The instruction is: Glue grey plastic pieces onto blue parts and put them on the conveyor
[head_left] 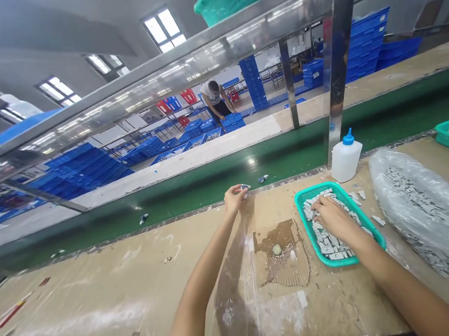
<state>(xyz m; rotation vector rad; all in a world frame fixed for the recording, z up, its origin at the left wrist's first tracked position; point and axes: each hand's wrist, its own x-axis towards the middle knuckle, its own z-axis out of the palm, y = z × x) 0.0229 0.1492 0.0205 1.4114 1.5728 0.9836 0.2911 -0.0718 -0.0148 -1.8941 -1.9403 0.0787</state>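
My left hand (235, 199) is closed in a pinch on a small blue-and-white plastic piece (245, 187) at the table's far edge, beside the green belt. My fingers cover part of it. My right hand (333, 218) reaches into a green plastic basket (377, 239) filled with flat, pale grey-white pieces (328, 240). Its fingertips touch the pieces, thumb and fingers slightly apart, and no held piece can be made out. Between my hands a torn, stained cardboard sheet (298, 261) lies flat, with a small round, pale thing (277, 250) on it.
A white bottle with a blue cap (346, 157) stands behind the basket. A clear bag of pieces (420, 200) lies to the right. Small pieces, one dark blue and white (263, 179), sit on the green belt (208, 187). A metal post (338, 78) rises beyond. A person (215, 99) bends over blue crates.
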